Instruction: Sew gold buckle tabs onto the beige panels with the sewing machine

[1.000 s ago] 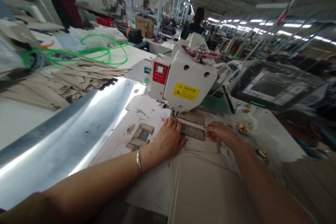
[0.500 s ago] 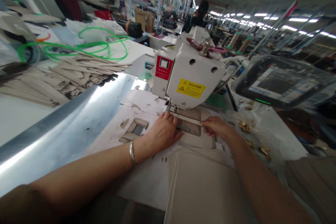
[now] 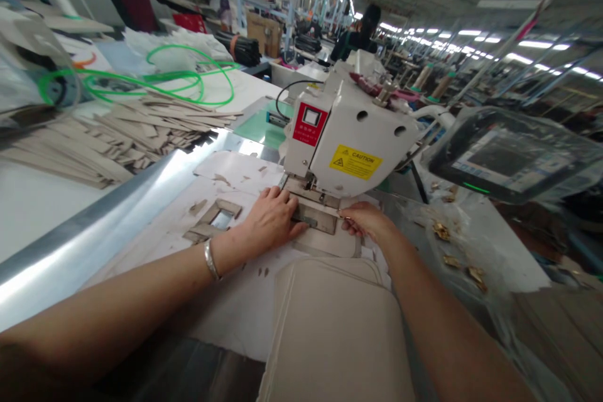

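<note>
My left hand [image 3: 271, 217] lies palm down, fingers stretched out, on the left end of a flat sewing template [image 3: 325, 222] under the machine head. My right hand [image 3: 365, 221] pinches the right end of a thin light leather strip [image 3: 320, 208], which runs across the template toward my left fingertips. The sewing machine [image 3: 348, 144], with a yellow caution label, stands just behind both hands; its needle area is partly hidden. A beige stitched panel [image 3: 339, 320] stretches from the template toward me. Beneath it lies a white sheet [image 3: 160, 239] with a small square frame [image 3: 219, 220].
Beige strips [image 3: 127, 132] lie piled at the left, near a coiled green hose [image 3: 202, 97]. A plastic-wrapped control screen [image 3: 499, 157] stands at the right. Below it, gold metal pieces [image 3: 475, 275] lie in clear plastic. Other people are in the background.
The template, white sheet and beige panel have shifted left relative to the machine, and both my hands have moved left with them. My right hand still pinches the strip. The view has shifted slightly.
</note>
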The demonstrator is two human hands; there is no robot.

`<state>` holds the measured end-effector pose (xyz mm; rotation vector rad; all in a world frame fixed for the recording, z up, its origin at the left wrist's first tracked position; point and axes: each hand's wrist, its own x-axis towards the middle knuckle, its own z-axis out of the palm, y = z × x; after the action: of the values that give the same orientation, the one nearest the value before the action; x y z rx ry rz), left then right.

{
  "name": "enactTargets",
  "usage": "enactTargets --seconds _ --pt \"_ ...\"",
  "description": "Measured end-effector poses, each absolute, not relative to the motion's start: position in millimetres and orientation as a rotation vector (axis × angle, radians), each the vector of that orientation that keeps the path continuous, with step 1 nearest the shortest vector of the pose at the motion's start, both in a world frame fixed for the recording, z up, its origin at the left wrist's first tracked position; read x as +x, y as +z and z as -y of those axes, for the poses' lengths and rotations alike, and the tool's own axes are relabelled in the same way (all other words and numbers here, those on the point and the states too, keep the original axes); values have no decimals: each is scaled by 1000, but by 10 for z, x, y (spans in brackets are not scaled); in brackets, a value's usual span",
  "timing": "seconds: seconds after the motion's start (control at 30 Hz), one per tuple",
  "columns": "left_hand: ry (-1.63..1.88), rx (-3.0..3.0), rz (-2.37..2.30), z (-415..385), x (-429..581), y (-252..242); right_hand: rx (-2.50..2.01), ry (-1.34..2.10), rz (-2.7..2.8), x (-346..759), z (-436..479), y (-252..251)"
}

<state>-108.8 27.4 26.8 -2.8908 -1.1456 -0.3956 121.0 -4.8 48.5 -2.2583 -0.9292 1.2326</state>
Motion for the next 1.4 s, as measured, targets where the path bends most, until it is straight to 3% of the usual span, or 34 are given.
enactTargets --seconds 0.43,1.4 --pt "-399 -2882 1189 -468 -1138 244 -2276 1254 859 1081 -176 509" --pt "-470 -3131 832 161 -625 271 -2231 1135 748 2079 430 443"
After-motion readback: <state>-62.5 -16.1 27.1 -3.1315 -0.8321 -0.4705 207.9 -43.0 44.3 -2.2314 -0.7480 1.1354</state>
